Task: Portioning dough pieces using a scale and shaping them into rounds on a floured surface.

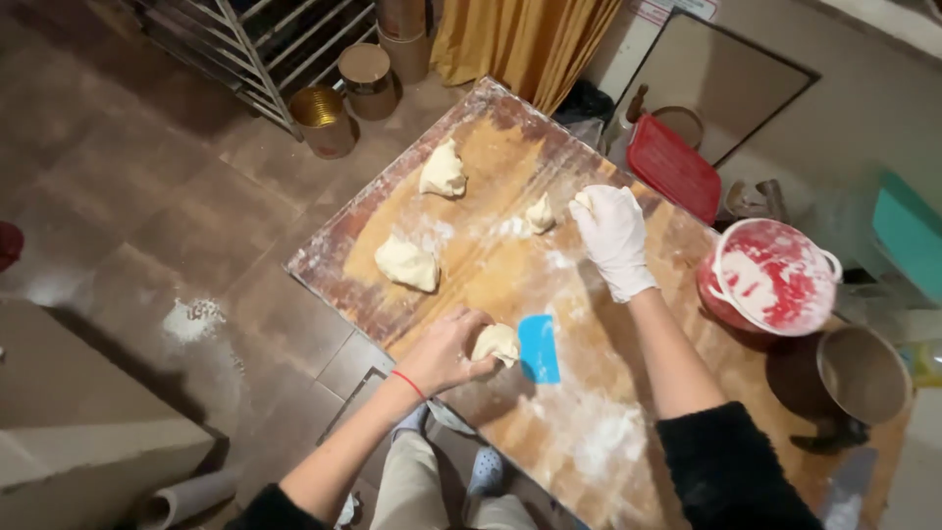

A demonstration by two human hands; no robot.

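My bare left hand [446, 351] is cupped over a small pale dough piece [497, 343] near the front edge of the floured wooden board [589, 393]. My right hand [613, 236], in a white glove, rests farther back on the board, its fingers curled around a bit of dough at its fingertips. A small dough piece [540, 213] lies just left of it. Two larger dough lumps sit to the left: one [407, 262] mid-board, another [443, 172] near the far corner. A blue plastic scraper [539, 347] lies flat beside my left hand.
A red pot [773, 277] dusted with flour stands at the board's right, a metal bowl [863, 373] beside it. A red lid [673, 167] lies behind. Tins [322, 118] and a rack stand on the tiled floor at the back left. Flour is spilled on the floor.
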